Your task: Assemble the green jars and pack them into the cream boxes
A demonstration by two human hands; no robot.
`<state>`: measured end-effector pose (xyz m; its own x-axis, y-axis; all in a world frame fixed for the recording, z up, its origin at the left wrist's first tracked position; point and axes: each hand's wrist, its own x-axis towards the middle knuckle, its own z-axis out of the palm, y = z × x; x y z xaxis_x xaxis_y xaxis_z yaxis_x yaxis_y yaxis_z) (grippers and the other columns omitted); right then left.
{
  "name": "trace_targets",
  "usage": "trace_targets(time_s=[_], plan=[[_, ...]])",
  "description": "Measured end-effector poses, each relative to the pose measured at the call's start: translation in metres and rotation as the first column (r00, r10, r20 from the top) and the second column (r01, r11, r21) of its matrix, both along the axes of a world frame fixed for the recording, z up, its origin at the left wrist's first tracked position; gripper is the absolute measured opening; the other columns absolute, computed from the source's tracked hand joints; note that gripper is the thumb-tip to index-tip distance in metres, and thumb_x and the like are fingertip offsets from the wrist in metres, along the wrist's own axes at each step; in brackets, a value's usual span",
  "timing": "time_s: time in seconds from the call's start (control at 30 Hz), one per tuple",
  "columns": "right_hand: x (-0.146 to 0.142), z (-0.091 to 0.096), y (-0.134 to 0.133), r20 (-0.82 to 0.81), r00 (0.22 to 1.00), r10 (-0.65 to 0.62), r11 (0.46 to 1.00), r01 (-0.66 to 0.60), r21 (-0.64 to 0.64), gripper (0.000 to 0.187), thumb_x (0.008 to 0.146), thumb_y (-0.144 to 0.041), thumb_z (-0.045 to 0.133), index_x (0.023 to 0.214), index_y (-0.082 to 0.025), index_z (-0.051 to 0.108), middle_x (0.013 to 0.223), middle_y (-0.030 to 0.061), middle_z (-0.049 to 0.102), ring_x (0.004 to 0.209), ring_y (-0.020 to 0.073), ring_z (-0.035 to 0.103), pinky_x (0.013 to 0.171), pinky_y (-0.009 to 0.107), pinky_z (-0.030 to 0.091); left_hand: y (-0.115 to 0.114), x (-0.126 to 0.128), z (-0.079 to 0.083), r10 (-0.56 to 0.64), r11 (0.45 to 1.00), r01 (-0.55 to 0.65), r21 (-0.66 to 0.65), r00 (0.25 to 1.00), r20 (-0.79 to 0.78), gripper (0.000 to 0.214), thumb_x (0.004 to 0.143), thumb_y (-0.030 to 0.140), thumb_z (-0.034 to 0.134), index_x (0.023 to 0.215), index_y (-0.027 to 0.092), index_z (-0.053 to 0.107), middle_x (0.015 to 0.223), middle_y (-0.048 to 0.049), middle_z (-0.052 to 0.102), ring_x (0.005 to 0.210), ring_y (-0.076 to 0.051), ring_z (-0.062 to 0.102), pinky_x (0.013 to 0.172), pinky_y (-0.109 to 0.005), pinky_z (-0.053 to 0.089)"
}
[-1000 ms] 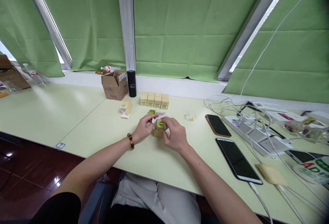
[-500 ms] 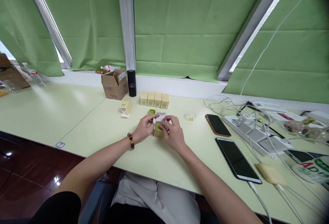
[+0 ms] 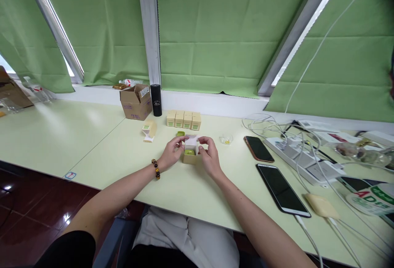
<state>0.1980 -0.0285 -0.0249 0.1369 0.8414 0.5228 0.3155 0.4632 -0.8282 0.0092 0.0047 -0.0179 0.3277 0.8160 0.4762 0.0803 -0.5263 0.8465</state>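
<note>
A small tan carton [image 3: 191,159] stands open on the pale table [image 3: 101,145], with a green jar [image 3: 189,152] sitting inside it. My left hand [image 3: 172,152] pinches the carton's white top flap [image 3: 191,140] from the left. My right hand [image 3: 209,155] pinches the same flap from the right, its fingers curled against the carton's side. Just behind the hands lies another green jar [image 3: 180,134]. Farther back stands a row of several closed tan cartons [image 3: 184,120]. One more carton [image 3: 149,131] lies on its side to the left.
A brown cardboard box [image 3: 136,101] and a black cylinder [image 3: 156,100] stand by the window sill. Two phones [image 3: 258,149] [image 3: 281,188], a power strip [image 3: 303,159] and tangled white cables lie to the right. A small clear packet [image 3: 226,139] rests near the hands.
The green jar, held above the carton by my right hand a second ago, now sits down inside it. Both hands have shifted to the carton's top flap.
</note>
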Motion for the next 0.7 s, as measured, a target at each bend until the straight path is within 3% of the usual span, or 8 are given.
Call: trace_targets(time_s=[0.17, 0.37, 0.53, 0.7], plan=[[-0.003, -0.006, 0.004, -0.008, 1.000, -0.027, 0.997, 0.026, -0.078, 0.036, 0.087, -0.032, 0.059, 0.120, -0.024, 0.048, 0.122, 0.0115, 0.059, 0.105, 0.0245, 0.058, 0.068, 0.033, 0.055, -0.002, 0.004, 0.000, 0.025, 0.999, -0.022, 0.049, 0.998, -0.051, 0.030, 0.093, 0.026, 0.063, 0.122, 0.021, 0.056, 0.112, -0.0067, 0.060, 0.085, -0.015, 0.052, 0.085, -0.031, 0.047], [-0.005, -0.010, 0.006, 0.068, 0.997, -0.043, 0.995, 0.049, -0.088, 0.042, 0.086, -0.033, 0.061, 0.125, -0.022, 0.050, 0.119, 0.0127, 0.059, 0.099, 0.0246, 0.058, 0.065, 0.033, 0.054, -0.003, 0.009, -0.003, 0.028, 1.000, -0.028, -0.007, 1.000, -0.003, 0.037, 0.089, 0.018, 0.063, 0.119, 0.024, 0.041, 0.106, -0.0029, 0.051, 0.082, -0.013, 0.047, 0.081, -0.028, 0.045], [-0.006, -0.007, 0.004, 0.101, 0.994, -0.032, 0.999, 0.034, -0.014, 0.034, 0.086, -0.025, 0.057, 0.120, -0.024, 0.058, 0.124, 0.0121, 0.057, 0.099, 0.0238, 0.058, 0.065, 0.032, 0.055, -0.005, 0.008, 0.001, 0.035, 0.998, -0.029, 0.051, 0.992, -0.118, 0.020, 0.089, 0.014, 0.057, 0.106, 0.022, 0.052, 0.096, -0.0012, 0.051, 0.084, -0.015, 0.046, 0.081, -0.029, 0.042], [-0.005, 0.004, -0.005, 0.086, 0.996, -0.014, 0.992, 0.003, 0.127, 0.024, 0.086, -0.018, 0.052, 0.104, -0.024, 0.067, 0.112, 0.0090, 0.059, 0.103, 0.0231, 0.059, 0.070, 0.033, 0.054, -0.005, 0.007, 0.003, 0.067, 0.994, -0.054, 0.094, 0.988, -0.140, 0.014, 0.086, 0.011, 0.056, 0.097, 0.021, 0.054, 0.096, -0.0014, 0.053, 0.084, -0.015, 0.047, 0.081, -0.029, 0.042]])
